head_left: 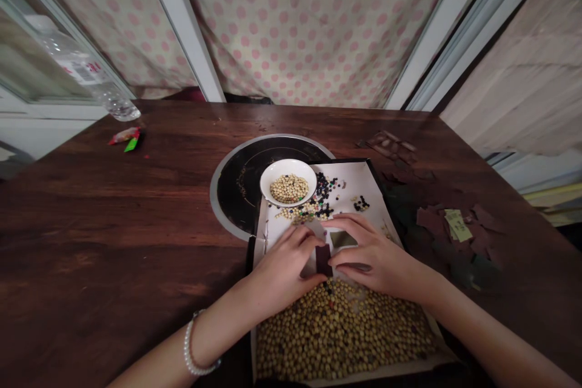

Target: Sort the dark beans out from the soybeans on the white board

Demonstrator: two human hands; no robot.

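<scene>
Two hands (286, 273) (375, 260), one white bowl (288, 182), one bottle (86, 70).

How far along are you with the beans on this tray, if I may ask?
Pale beans already fill part of the white bowl, and dark beans lie apart on the paper-lined tray. Your left hand and right hand are at a dark card. The large heap of beans remains.

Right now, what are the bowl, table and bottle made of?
The bowl looks like glazed ceramic, given its gloss. The table looks like varnished wood, with grain and sheen. The bottle looks like clear plastic, with ribbed walls.
</scene>
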